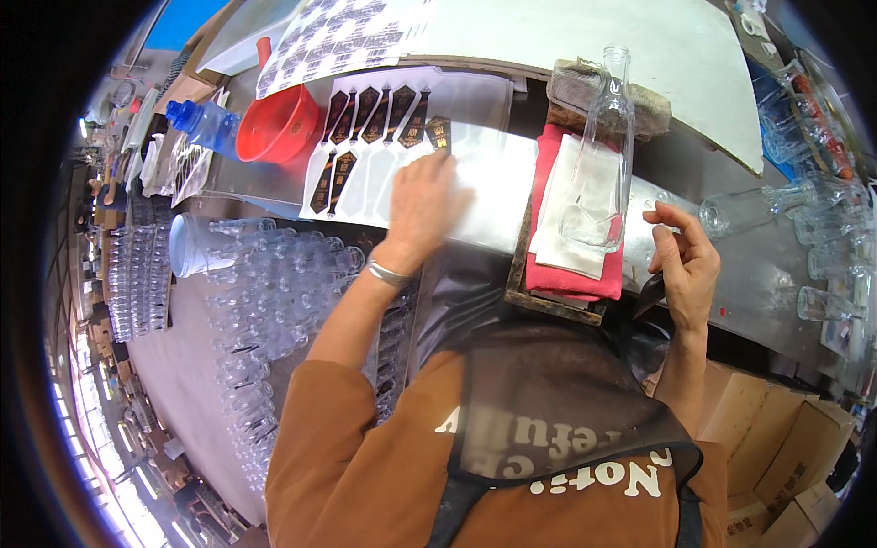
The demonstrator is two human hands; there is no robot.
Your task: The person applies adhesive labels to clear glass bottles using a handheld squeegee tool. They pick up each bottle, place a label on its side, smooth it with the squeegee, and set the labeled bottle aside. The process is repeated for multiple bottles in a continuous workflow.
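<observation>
My left hand (422,208), smeared by motion, reaches over a backing sheet of labels (365,203). Its fingertips close on the lower end of a black and gold label (439,133), which is tilted out of line with the others. Several dark labels (370,111) remain stuck on the sheet, beside pale outlines. My right hand (685,260) is raised at the right, fingers curled around a dark, flat, pointed piece (650,294). Between my hands a clear glass bottle (610,137) lies on a white cloth (565,242) over a pink cloth (594,285), its neck on a worn rest (571,91).
A red plastic bowl (279,128) and a blue-capped bottle (203,123) stand at the far left. Many clear glass bottles (283,283) crowd the lower left. More glass bottles (754,208) lie at the right. Cardboard boxes (776,438) sit at the lower right.
</observation>
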